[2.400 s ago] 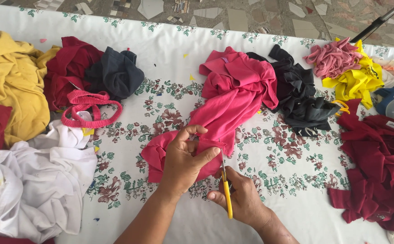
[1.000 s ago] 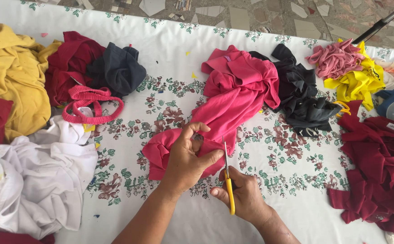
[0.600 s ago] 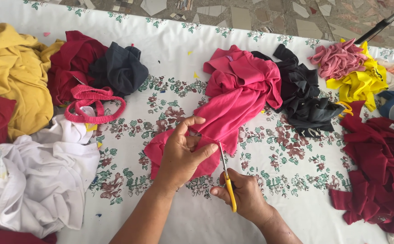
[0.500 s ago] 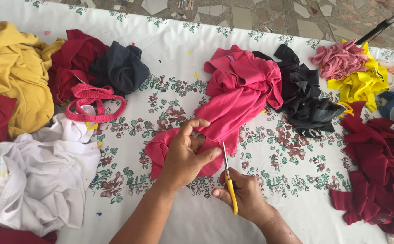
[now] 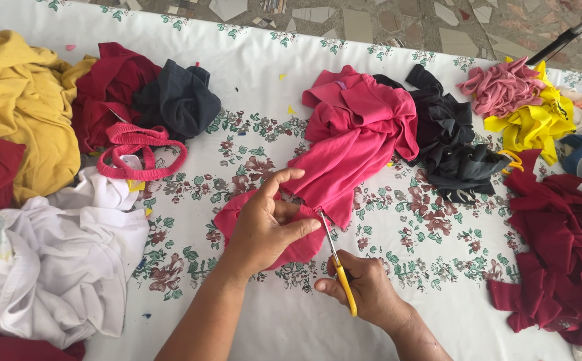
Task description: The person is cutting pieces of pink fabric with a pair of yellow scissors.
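Scissors (image 5: 340,267) with yellow handles sit in the right hand (image 5: 364,291), whose fingers are curled tight through the loops, the wrist angled in from the lower right and the blades pointing up-left to the edge of the pink cloth (image 5: 344,154). The left hand (image 5: 264,227) reaches in from below, forearm slanting up from the bottom edge, thumb raised and fingers clenched around a bunched fold of the pink cloth near the middle of the counter (image 5: 251,80). The blade tips meet the fabric just beside the left fingertips.

Bare flowered covering lies in front of the right hand and to its right, up to the dark red scraps (image 5: 558,247). White fabric (image 5: 50,261) crowds the left edge; a black heap (image 5: 448,144) touches the pink cloth's far right side.
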